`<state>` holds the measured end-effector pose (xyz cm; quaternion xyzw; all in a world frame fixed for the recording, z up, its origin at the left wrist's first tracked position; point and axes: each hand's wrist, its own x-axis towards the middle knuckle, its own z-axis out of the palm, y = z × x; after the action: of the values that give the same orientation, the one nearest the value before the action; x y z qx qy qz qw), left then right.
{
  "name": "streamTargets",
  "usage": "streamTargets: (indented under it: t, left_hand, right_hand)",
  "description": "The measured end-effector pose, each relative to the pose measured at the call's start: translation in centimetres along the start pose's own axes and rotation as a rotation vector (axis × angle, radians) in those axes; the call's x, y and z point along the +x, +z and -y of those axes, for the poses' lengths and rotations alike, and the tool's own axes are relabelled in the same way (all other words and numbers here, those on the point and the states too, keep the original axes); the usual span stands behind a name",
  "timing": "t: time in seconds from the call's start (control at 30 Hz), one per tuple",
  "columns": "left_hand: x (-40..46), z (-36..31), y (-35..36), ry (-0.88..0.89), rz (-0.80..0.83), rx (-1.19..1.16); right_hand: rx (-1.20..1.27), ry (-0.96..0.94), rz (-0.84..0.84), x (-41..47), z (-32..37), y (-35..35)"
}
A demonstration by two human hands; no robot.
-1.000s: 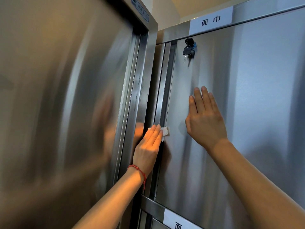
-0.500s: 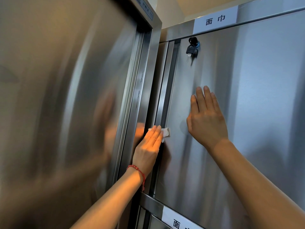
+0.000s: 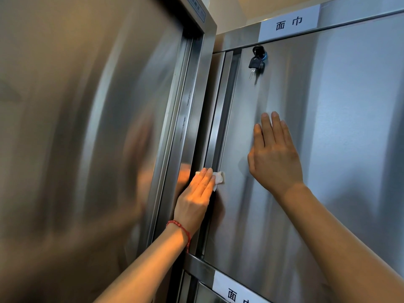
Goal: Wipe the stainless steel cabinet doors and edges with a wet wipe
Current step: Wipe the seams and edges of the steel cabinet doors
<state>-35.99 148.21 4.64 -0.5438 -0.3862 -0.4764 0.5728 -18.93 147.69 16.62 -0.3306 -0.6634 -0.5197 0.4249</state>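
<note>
A stainless steel cabinet door [image 3: 328,149] fills the right of the head view. Along its left side runs a vertical recessed edge [image 3: 216,119]. My left hand [image 3: 196,195], with a red bracelet at the wrist, presses a white wet wipe [image 3: 218,178] onto that edge with straight fingers. The wipe shows only past my fingertips; the rest lies under the hand. My right hand [image 3: 275,156] rests flat on the door face with its fingers straight and pointing up.
A black key [image 3: 255,62] hangs from the lock near the door's top left corner. White labels [image 3: 288,22] sit above and below the door. A tall steel panel [image 3: 87,149] and its frame [image 3: 181,127] stand close on the left.
Both hands stay in nearly the same spots on the door. The camera has shifted slightly, so the cabinet sits further right in view.
</note>
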Motion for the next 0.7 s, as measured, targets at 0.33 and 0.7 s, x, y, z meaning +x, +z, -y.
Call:
streamTargets:
  t: [0.33,0.7]
  left_hand:
    - [-2.4,-0.6,-0.6,-0.013,0.04,-0.037]
    - [-3.2,-0.7,-0.5,-0.029,0.052,-0.039]
  right_hand:
    - [-0.001,0.003,0.01,0.0,0.1,0.0]
    - [-0.022,0.001,0.009,0.0,0.1,0.0]
